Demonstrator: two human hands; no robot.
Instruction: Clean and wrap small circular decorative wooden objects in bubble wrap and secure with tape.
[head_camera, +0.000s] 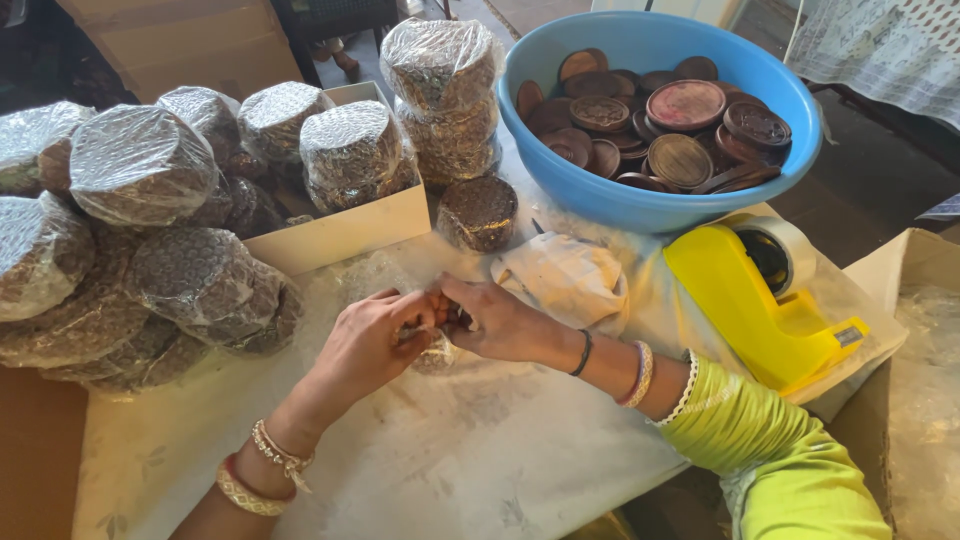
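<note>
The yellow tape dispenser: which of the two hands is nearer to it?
The right hand. It lies just to the left of the tape dispenser in the picture; the left hand is farther away, beyond the right one.

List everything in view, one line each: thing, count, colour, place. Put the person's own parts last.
blue basin: one, blue, top right of the table.
round discs: many, brown and reddish, piled in the basin.
tape dispenser: one, yellow with a pale roll, right of the hands.
wrapped bundles: many, dark under clear bubble wrap, heaped at left, some in the box.
stack of bundles: one stack, same wrap, beside the basin.
single bundle: one, in front of that stack.
cardboard box: one, white, centre left.
cloth: one, cream, just behind the right hand.
small wrapped piece: one, clear wrap, between the hands; contents hard to tell.
left hand: bangles at the wrist.
right hand: bangles, green sleeve.
</note>
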